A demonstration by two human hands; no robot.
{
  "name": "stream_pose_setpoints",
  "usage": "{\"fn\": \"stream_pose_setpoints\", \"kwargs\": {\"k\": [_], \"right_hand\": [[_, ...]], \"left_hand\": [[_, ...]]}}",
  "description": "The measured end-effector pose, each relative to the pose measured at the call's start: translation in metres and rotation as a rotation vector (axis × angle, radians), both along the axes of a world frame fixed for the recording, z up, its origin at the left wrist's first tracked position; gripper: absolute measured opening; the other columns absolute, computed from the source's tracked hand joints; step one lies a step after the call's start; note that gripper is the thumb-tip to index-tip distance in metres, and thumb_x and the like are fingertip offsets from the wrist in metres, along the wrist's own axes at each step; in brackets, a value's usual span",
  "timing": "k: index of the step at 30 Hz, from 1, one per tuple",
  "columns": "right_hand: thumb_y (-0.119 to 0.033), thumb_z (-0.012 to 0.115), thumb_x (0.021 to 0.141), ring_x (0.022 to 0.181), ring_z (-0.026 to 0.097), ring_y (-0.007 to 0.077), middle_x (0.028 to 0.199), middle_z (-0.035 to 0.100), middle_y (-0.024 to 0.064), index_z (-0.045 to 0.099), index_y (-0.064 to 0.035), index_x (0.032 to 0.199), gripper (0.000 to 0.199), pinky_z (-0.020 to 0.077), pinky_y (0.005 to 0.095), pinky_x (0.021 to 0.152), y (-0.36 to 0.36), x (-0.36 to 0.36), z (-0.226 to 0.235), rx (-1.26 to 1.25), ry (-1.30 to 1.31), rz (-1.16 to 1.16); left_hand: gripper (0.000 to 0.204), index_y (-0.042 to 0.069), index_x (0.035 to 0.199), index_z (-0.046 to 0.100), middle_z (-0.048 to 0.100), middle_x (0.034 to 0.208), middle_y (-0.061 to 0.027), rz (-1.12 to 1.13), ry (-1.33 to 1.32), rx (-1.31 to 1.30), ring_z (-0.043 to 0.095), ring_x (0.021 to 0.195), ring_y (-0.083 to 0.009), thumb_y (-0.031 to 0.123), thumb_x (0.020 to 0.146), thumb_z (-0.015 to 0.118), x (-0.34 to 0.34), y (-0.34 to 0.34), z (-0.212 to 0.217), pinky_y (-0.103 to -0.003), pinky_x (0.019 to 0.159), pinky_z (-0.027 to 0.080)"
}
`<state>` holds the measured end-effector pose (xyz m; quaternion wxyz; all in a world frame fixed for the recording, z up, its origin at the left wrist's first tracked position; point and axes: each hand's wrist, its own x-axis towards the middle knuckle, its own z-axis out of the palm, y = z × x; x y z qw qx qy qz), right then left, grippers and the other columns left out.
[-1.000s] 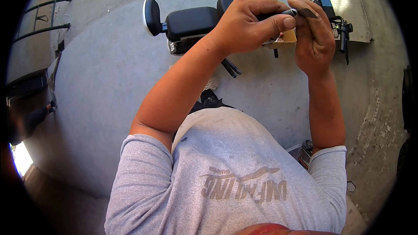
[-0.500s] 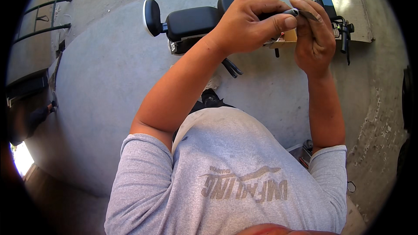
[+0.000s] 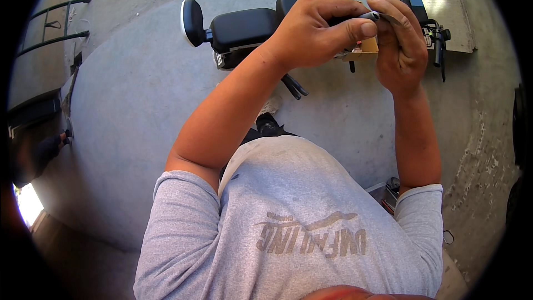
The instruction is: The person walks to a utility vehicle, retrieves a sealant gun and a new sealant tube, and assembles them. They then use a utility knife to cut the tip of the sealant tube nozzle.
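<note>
My left hand (image 3: 325, 30) is closed around a dark, thin tube or cable whose end (image 3: 372, 16) pokes out past the thumb and forefinger. Close against it, my right hand (image 3: 402, 44) has its fingers bent upward, with a thin flat grey blade-like piece (image 3: 393, 20) between them. That piece meets the tube's tip, and its far part is hidden by the fingers. Both hands are raised in front of an electric scooter with a black seat (image 3: 244, 29), and they cover its middle.
Handlebar parts (image 3: 440, 44) and a tan board (image 3: 461, 19) are at the far right. A box of tools (image 3: 386, 193) sits by my right elbow. A dark metal frame (image 3: 53, 36) stands at the left; part of another person (image 3: 47, 153) shows below it.
The blade-like piece has tilted slightly against the tube's end, and the right fingers have shifted a little. The left hand stays nearly still.
</note>
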<state>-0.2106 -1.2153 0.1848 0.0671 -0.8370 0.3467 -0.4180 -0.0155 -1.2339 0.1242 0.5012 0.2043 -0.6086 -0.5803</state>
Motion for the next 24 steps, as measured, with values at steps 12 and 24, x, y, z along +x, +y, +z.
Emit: {"fn": "stream_pose_setpoints", "kwargs": {"k": [12,24], "right_hand": [[-0.007,0.058,0.109,0.098,0.069,0.0155,0.110,0.073,0.0088,0.071,-0.0002,0.126,0.023,0.0569,0.0282,0.084,0.015,0.003,0.000,0.367,-0.322,-0.251],[-0.029,0.054,0.111,0.070,0.066,0.0145,0.092,0.070,0.0065,0.063,-0.0033,0.130,0.034,0.0570,0.0301,0.062,0.100,0.010,-0.053,1.379,-1.062,-0.502]], "left_hand": [[0.037,0.001,0.131,0.071,0.077,0.101,-0.0044,-0.027,0.069,0.023,0.068,0.091,-0.0072,0.025,0.104,0.075,-0.003,0.003,0.003,-0.025,0.080,0.057],[0.023,0.001,0.124,0.065,0.077,0.106,-0.0096,0.057,0.113,-0.059,0.073,0.101,-0.0124,0.001,0.101,0.072,0.012,0.004,0.009,-0.028,0.088,0.060]]}}
